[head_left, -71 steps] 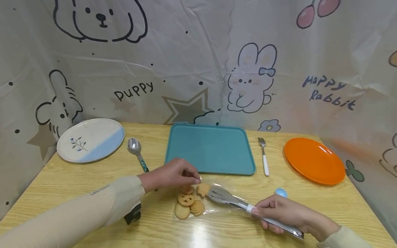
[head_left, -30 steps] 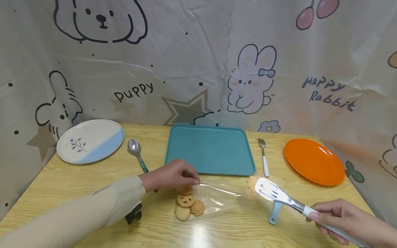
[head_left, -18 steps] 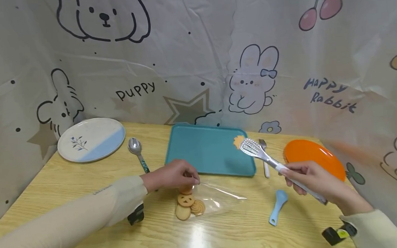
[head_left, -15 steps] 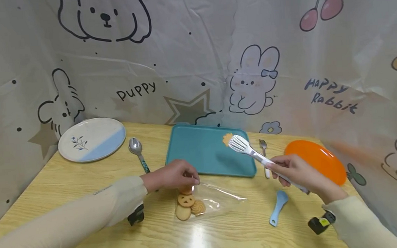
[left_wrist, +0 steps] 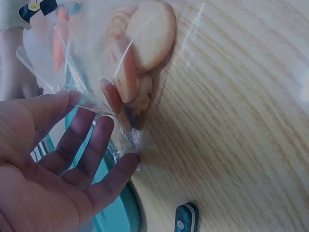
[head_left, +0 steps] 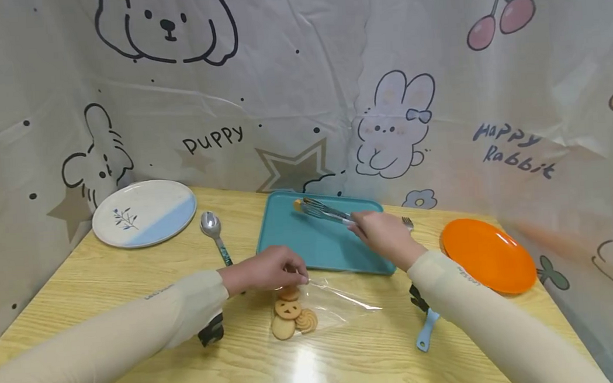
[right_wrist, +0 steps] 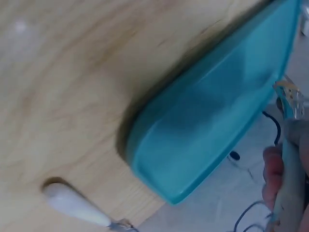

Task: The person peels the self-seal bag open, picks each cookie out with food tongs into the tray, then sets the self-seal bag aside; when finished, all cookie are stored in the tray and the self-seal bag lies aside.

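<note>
My left hand (head_left: pixel 266 269) pinches the edge of a clear plastic bag (head_left: pixel 339 301) between thumb and forefinger; in the left wrist view its other fingers are spread loosely. Inside the bag's left end lie several cookies (head_left: pixel 288 310). My right hand (head_left: pixel 388 236) grips metal serving tongs (head_left: pixel 323 211) by the handle. At the tongs' tips is one cookie (head_left: pixel 298 205), mostly covered by them, over the far left part of the teal tray (head_left: pixel 310 244). In the right wrist view the cookie (right_wrist: pixel 286 85) shows edge-on, apparently above the tray floor.
A silver spoon (head_left: pixel 211 223) and a white-and-blue plate (head_left: pixel 144 213) lie to the left. On the right are a fork (head_left: pixel 408 223), partly behind my right hand, an orange plate (head_left: pixel 489 256) and a light-blue spoon (head_left: pixel 426 333) half under my right forearm. A printed curtain hangs behind.
My right hand has drawn a cookie out of the bag with the tongs, swung right, then lifted it leftward over the tray. The left hand has stayed on the bag.
</note>
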Demonstrator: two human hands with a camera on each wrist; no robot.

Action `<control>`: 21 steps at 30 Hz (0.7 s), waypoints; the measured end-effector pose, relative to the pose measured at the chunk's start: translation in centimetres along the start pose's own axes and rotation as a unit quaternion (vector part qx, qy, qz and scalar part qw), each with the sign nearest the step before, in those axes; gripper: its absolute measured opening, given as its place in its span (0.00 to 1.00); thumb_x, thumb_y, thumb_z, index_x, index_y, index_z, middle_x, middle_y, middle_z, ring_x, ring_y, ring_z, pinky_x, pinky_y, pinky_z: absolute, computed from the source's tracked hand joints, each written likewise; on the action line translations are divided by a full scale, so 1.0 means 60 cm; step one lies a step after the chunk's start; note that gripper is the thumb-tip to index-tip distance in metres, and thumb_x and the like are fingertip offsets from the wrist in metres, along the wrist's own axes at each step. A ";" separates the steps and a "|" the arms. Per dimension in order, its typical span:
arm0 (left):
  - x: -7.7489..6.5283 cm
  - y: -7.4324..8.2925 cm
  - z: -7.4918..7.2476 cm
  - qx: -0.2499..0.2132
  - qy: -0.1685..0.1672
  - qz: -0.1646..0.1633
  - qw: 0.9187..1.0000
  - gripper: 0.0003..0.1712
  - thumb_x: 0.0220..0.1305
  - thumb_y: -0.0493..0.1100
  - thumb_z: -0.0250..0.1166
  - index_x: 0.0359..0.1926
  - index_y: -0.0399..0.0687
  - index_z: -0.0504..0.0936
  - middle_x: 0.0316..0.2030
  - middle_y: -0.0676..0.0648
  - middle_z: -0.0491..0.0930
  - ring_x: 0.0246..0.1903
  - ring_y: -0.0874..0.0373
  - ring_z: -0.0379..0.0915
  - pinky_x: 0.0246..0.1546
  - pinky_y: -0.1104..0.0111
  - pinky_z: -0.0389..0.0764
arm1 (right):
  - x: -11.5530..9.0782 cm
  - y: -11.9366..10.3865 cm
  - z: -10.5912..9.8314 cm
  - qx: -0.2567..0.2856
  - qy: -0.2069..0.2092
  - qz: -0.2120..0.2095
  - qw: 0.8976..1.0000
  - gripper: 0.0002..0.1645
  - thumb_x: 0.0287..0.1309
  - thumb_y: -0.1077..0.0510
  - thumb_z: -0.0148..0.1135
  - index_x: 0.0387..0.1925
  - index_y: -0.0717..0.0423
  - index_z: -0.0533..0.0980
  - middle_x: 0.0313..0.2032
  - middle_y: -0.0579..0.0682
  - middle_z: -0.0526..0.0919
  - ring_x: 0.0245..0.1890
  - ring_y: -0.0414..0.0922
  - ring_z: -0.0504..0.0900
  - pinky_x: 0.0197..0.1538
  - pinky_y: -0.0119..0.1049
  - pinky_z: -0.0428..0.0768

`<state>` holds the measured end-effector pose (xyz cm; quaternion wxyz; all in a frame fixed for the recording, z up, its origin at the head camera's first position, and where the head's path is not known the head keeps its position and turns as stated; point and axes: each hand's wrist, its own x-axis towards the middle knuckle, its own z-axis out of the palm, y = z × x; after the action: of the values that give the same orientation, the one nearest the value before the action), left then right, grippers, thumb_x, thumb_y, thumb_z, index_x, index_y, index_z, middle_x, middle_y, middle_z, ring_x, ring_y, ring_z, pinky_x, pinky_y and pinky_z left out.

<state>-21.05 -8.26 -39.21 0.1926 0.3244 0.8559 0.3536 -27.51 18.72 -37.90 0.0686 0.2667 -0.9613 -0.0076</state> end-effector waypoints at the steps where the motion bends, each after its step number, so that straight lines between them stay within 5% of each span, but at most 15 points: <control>1: 0.000 0.001 0.000 0.000 -0.001 -0.003 1.000 0.08 0.66 0.42 0.63 0.37 0.45 0.87 0.29 0.46 0.86 0.23 0.66 0.72 0.26 0.74 0.74 | 0.006 -0.005 0.004 -0.025 0.007 -0.009 1.000 0.15 0.69 0.48 0.54 0.30 0.52 0.72 0.22 0.46 0.75 0.20 0.41 0.73 0.22 0.35 0.73; 9: -0.003 0.009 -0.004 0.008 0.000 -0.012 1.000 0.08 0.65 0.42 0.63 0.36 0.44 0.87 0.29 0.44 0.86 0.24 0.67 0.69 0.27 0.75 0.72 | 0.032 -0.035 0.014 -0.151 0.030 -0.059 0.986 0.11 0.69 0.53 0.55 0.40 0.57 0.74 0.33 0.50 0.82 0.21 0.43 0.78 0.22 0.36 0.80; 15: -0.003 0.010 -0.003 0.007 -0.002 -0.015 1.000 0.08 0.65 0.41 0.63 0.36 0.44 0.87 0.29 0.44 0.85 0.24 0.67 0.69 0.27 0.75 0.72 | 0.029 -0.044 0.014 -0.151 0.011 -0.050 0.987 0.17 0.69 0.51 0.55 0.50 0.58 0.75 0.40 0.52 0.83 0.26 0.45 0.81 0.22 0.36 0.79; 21: -0.003 0.010 -0.003 0.006 -0.002 -0.018 1.000 0.08 0.66 0.41 0.63 0.36 0.43 0.86 0.28 0.44 0.85 0.23 0.67 0.69 0.27 0.75 0.72 | 0.012 -0.039 0.011 -0.120 0.045 -0.046 0.991 0.16 0.65 0.48 0.59 0.39 0.58 0.74 0.29 0.50 0.79 0.22 0.44 0.77 0.19 0.36 0.76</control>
<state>-20.79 -8.15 -38.63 0.1989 0.3105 0.8634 0.3444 -27.02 16.31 -38.55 0.1434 0.3002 -0.9361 -0.1143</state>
